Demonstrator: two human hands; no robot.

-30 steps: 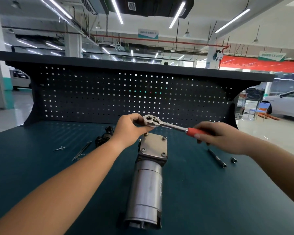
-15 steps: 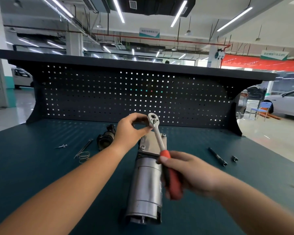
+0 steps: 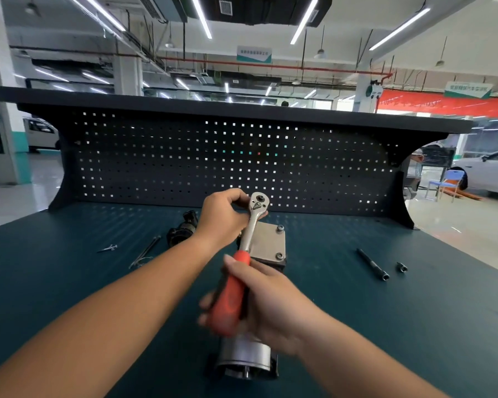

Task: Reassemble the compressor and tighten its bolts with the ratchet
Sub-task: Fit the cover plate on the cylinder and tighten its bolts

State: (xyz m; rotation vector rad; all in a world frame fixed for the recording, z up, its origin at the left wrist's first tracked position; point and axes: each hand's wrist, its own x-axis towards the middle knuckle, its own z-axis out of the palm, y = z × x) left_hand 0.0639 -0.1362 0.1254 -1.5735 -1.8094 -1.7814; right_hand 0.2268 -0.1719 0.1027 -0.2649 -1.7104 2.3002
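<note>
**Q:** State hand positions relative to the compressor.

**A:** The compressor lies on the bench straight ahead of me. My right hand is above its round body, with fingers and thumb wrapped fully round the red grip of the ratchet. My left hand sits at 11 o'clock from the end plate. Its thumb and fingertips pinch the ratchet head.

**Q:** State orientation.

**A:** The compressor's long axis runs 6 to 12 o'clock. The square plate end points to 12, with two bolts visible along its right edge. The round end points to 6, toward me. The ratchet runs nearly along the same axis, above the compressor, with its head toward 12 to 1 o'clock over the plate's far edge and its grip toward 7. I cannot tell whether the head sits on a bolt.

**Q:** List nearby items.

**A:** A bar and a socket lie at 3 o'clock, well apart from the compressor.

**Q:** Report legible markings.

**A:** Signs hang at 12 and 2 o'clock, and a red banner at 2. Their writing is too small to read.
</note>
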